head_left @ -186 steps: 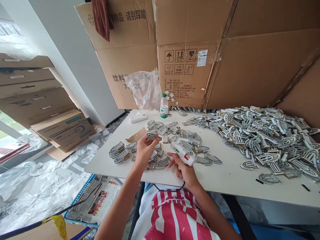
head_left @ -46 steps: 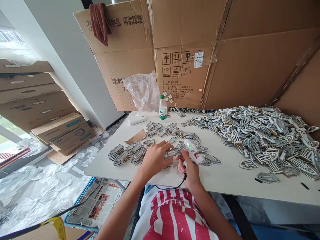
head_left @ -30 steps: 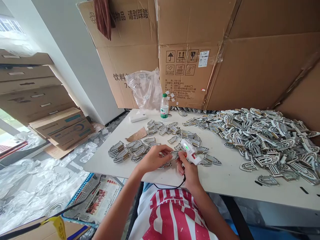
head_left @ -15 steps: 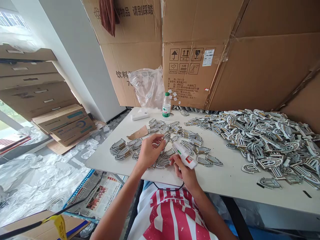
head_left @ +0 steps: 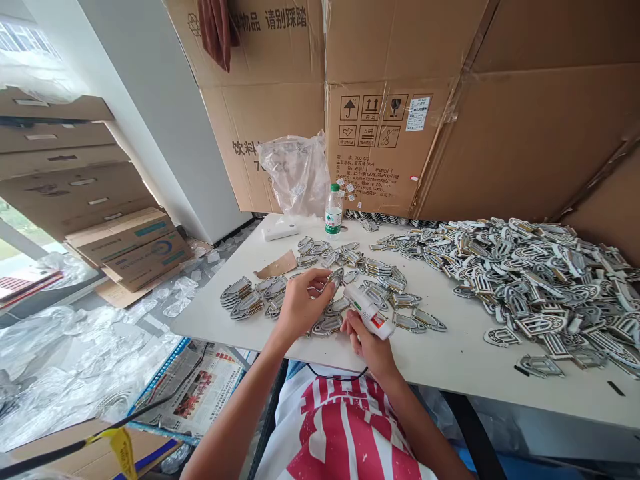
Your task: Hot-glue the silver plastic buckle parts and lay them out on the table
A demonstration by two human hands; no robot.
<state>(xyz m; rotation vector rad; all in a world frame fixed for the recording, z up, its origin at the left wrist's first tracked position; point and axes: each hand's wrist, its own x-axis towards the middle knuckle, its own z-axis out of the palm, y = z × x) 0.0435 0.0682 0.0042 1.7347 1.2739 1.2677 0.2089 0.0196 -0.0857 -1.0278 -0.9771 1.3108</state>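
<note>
My left hand (head_left: 306, 301) is closed in a pinch on a small grey arch-shaped metal piece (head_left: 336, 277), raised over the table. Fingers of my right hand (head_left: 367, 340) wrap the underside of a white glue gun (head_left: 369, 312) with green and red markings. Its front end points up and left, close to the held piece. Beneath and around both hands lie several similar metal pieces (head_left: 327, 325), some overlapping in rows. Part of the held piece is hidden by my left fingers.
A large heap of arch-shaped pieces (head_left: 530, 280) covers the table's right side. At the back stand a green-capped bottle (head_left: 333, 212) and a clear plastic bag (head_left: 295, 173). Brown cardboard (head_left: 285, 267) lies left of the pieces. Tall cartons (head_left: 390, 53) wall off the far side.
My left hand has shifted slightly, and the held metal piece sits a little nearer the glue gun's front end. My right hand has barely moved.
</note>
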